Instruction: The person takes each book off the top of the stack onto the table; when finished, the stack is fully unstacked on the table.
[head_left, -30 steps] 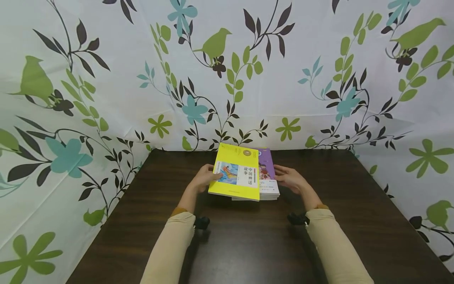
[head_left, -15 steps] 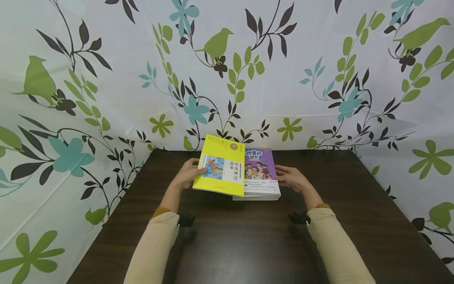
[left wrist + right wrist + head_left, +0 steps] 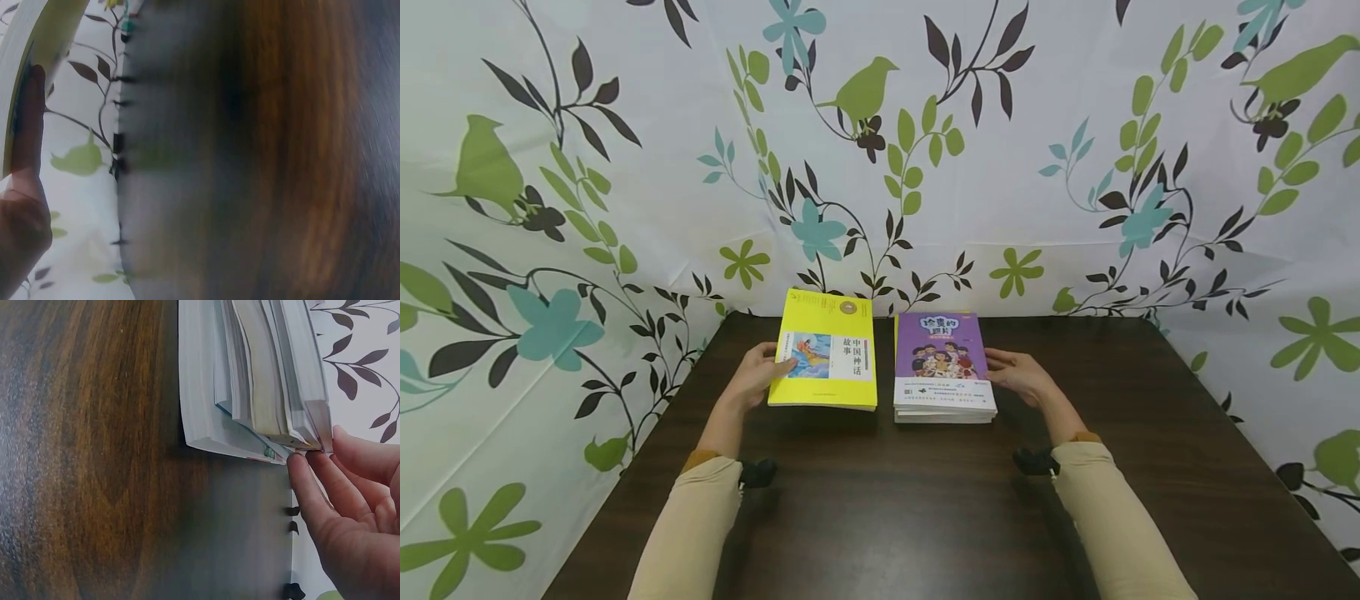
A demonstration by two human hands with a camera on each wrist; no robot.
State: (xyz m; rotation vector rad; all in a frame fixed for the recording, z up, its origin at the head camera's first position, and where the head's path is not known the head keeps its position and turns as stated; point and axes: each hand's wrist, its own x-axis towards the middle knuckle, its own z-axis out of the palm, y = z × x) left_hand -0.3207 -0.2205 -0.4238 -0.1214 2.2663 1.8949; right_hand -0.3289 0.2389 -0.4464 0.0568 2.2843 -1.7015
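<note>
In the head view my left hand [image 3: 751, 375] grips a yellow book [image 3: 829, 392] by its left edge, thumb on the cover. The book is lifted above the table, left of a stack of books. The left wrist view shows its pale page edges [image 3: 11, 81] at the left, a finger [image 3: 30, 131] lying along it. On top of the stack is a purple and white book [image 3: 942, 367]. My right hand [image 3: 1021, 377] rests fingertips against the stack's right side. In the right wrist view, those fingertips meet the edges of several stacked books [image 3: 250, 381].
The dark wooden table [image 3: 880, 500] stretches in front of the books and to both sides. A white cloth [image 3: 685, 208] printed with leaves, birds and flowers hangs behind the table's far edge and along its sides.
My left hand has carried the yellow book leftward off the stack, baring the purple book's cover. A gap now shows between them. My right hand has stayed at the stack's right side.
</note>
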